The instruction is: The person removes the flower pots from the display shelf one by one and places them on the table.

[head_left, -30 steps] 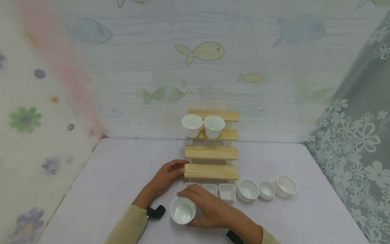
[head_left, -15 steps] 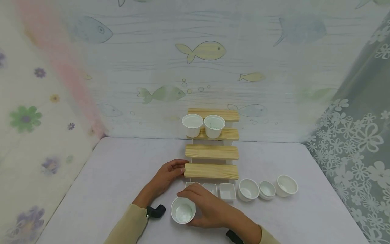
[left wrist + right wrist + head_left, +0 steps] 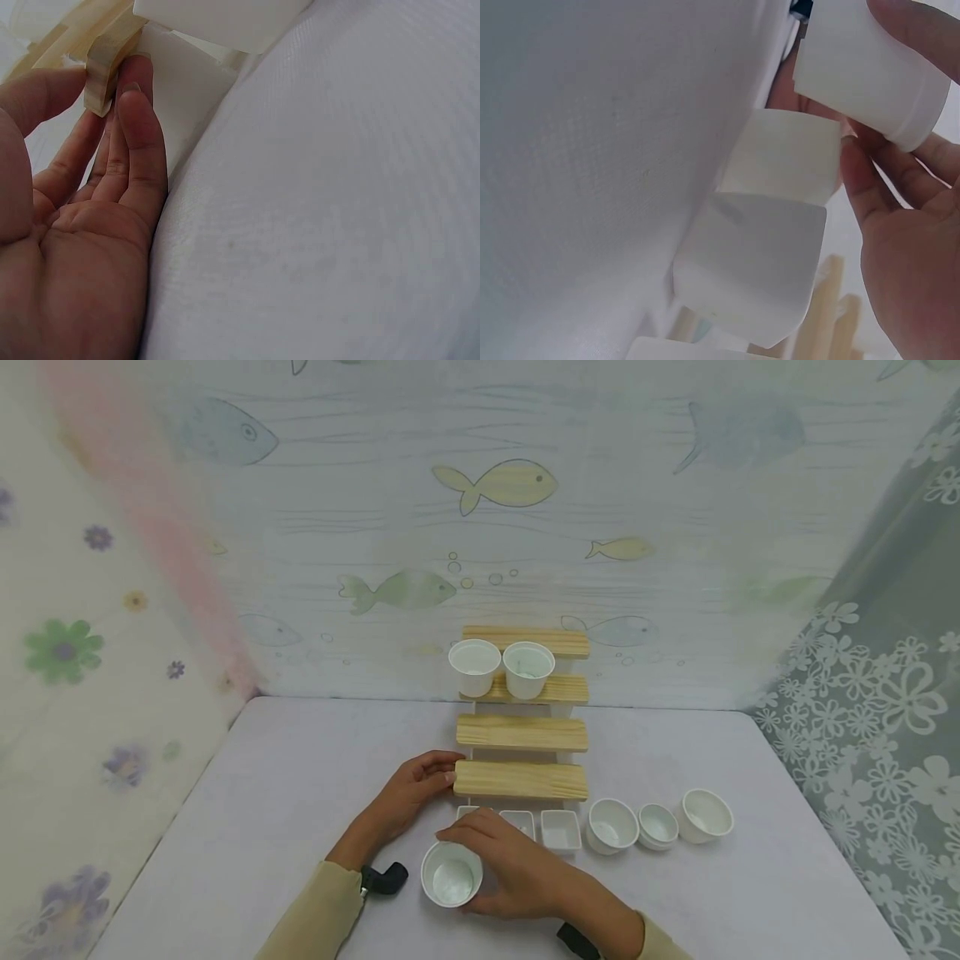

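My right hand (image 3: 521,874) holds a round white plastic cup (image 3: 452,875), thumb and fingers around its side and its mouth facing up. In the right wrist view the cup (image 3: 866,67) appears close to the square white cups; whether its base touches the table is unclear. At the left end of the lowest wooden board (image 3: 521,780) of a stepped shelf, my left hand (image 3: 408,789) pinches the board. The left wrist view shows its thumb on one face of the board end (image 3: 105,82) and fingers on the other. Two white cups, a left one (image 3: 474,670) and a right one (image 3: 528,672), stand high on the shelf.
Square white cups (image 3: 560,832) line up before the shelf, partly behind my right hand. Further right stand a round white bowl (image 3: 612,828), a smaller one (image 3: 657,828) and another bowl (image 3: 705,817). A fish-patterned backdrop (image 3: 390,527) rises behind the white table (image 3: 300,777).
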Available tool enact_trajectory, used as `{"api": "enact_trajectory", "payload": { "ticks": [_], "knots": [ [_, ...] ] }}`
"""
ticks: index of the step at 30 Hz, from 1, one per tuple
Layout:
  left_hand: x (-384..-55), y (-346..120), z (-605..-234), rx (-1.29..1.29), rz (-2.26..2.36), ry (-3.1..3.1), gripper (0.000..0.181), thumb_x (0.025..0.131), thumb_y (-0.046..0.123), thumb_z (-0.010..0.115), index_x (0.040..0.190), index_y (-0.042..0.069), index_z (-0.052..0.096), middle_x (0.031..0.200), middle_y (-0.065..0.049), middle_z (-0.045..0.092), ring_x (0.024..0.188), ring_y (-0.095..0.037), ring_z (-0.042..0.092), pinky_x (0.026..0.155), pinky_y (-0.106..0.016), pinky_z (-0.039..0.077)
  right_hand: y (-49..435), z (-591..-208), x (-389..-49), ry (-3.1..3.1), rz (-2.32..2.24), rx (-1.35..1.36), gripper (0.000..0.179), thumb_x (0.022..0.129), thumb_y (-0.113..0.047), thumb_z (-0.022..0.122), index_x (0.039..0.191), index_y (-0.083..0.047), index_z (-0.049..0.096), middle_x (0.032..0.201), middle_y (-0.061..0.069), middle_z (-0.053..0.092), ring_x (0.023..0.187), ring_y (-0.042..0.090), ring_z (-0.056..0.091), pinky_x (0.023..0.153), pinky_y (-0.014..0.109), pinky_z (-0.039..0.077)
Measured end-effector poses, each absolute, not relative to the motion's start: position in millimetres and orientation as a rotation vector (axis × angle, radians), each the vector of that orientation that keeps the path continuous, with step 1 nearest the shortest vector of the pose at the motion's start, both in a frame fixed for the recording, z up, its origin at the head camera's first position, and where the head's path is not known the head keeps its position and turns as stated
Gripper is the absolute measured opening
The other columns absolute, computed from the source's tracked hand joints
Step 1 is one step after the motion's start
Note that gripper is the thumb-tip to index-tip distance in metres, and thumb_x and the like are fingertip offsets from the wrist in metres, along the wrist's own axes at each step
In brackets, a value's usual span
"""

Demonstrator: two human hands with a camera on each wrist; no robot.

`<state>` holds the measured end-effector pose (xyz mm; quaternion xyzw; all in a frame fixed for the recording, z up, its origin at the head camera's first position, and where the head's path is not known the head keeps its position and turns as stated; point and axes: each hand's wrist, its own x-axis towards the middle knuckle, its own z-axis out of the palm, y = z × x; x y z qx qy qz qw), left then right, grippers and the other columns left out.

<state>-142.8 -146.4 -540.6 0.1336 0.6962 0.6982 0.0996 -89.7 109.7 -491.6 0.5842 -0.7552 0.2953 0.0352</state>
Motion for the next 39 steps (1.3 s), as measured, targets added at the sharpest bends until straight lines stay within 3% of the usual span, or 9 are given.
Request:
{"api": "enact_trajectory", "payload": {
  "ticks": [29, 34, 39],
  "knots": [
    [-143.1, -145.8, -538.9, 0.384, 2.072, 2.043, 0.042, 0.109, 0.017, 0.063, 0.147, 0.002, 0.056, 0.138, -0.018, 0.064, 0.122, -0.024, 0.065, 0.098, -0.030, 0.057, 107.7, -496.5, -93.9, -2.298, 0.901, 1.851, 0.088, 0.075, -0.027, 0.098, 0.150, -0.018, 0.053, 0.138, -0.005, 0.060, 0.135, 0.015, 0.044, 0.116, 0.032, 0.040],
    [-143.0, -145.6, -539.0, 0.380, 2.075, 2.043, 0.042, 0.109, 0.017, 0.063, 0.147, 0.002, 0.056, 0.139, -0.018, 0.063, 0.123, -0.024, 0.065, 0.098, -0.030, 0.057, 107.3, -498.1, -95.4, -2.229, 0.879, 1.856, 0.092, 0.073, -0.034, 0.100, 0.150, -0.018, 0.052, 0.138, -0.005, 0.059, 0.134, 0.016, 0.046, 0.116, 0.033, 0.041],
    [-143.2, -145.6, -540.0, 0.376, 2.078, 2.041, 0.042, 0.109, 0.017, 0.063, 0.147, 0.002, 0.055, 0.139, -0.018, 0.063, 0.123, -0.023, 0.065, 0.098, -0.030, 0.057, 108.6, -497.0, -95.5, -2.243, 0.886, 1.866, 0.091, 0.078, -0.045, 0.096, 0.153, -0.021, 0.050, 0.142, -0.006, 0.055, 0.137, 0.016, 0.043, 0.117, 0.034, 0.040]
  ]
}}
